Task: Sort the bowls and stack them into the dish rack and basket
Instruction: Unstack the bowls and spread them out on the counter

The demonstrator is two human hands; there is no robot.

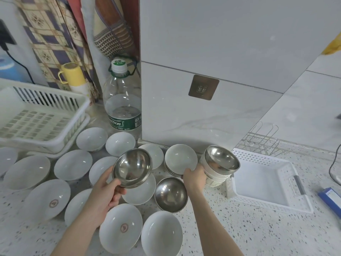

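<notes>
Two hands busy: our left hand (pixel 108 189) gripped a steel bowl (pixel 132 167) by its rim, tilted, mouth facing us, above the bench (pixel 239 228). Our right hand (pixel 194 177) held a leaning bowl stack (pixel 217 167) beside the white basket (pixel 265 183).

- Water bottle (pixel 122 100), clear plastic, standing against the wall corner: green band label reads "...tbon" in white letters, the start cut off by the curve; beneath it small print, partly legible as "...Water" and "4.5 L".
- Bottle cap (pixel 119 65), white with a green top sticker: "4.5L" legible, with characters above it too small to make out.
- Two white bowls (pixel 48 199) (pixel 120 228): each bears a round reddish-brown emblem at the centre; its character is unreadable.
</notes>
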